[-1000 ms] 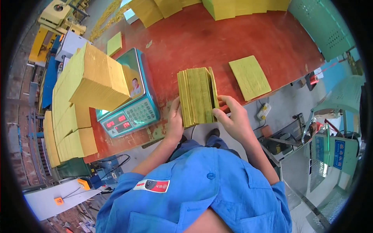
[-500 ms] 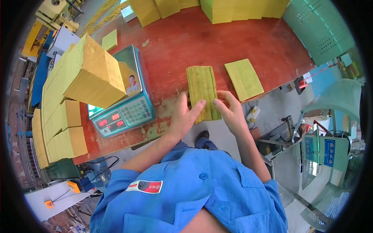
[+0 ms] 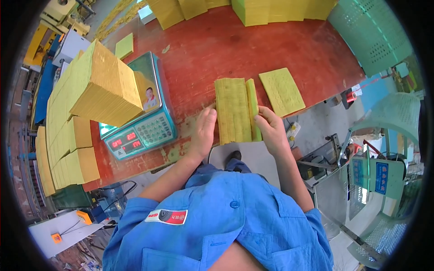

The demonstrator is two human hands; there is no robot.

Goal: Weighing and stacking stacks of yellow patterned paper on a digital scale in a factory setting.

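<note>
We press the yellow paper bundle (image 3: 233,110) on the red surface (image 3: 253,49) between flat left hand (image 3: 202,131) and right hand (image 3: 271,128); its long axis points away from us.

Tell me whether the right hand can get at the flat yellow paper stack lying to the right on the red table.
Probably yes: the right hand rests beside the flat yellow paper stack, with only bare red table between them.

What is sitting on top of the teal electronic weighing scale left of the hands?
A tall block of stacked yellow paper sheets rests on the teal electronic weighing scale, covering most of its platform. The display and keypad stay visible; whatever lies beneath the block is hidden.
</note>
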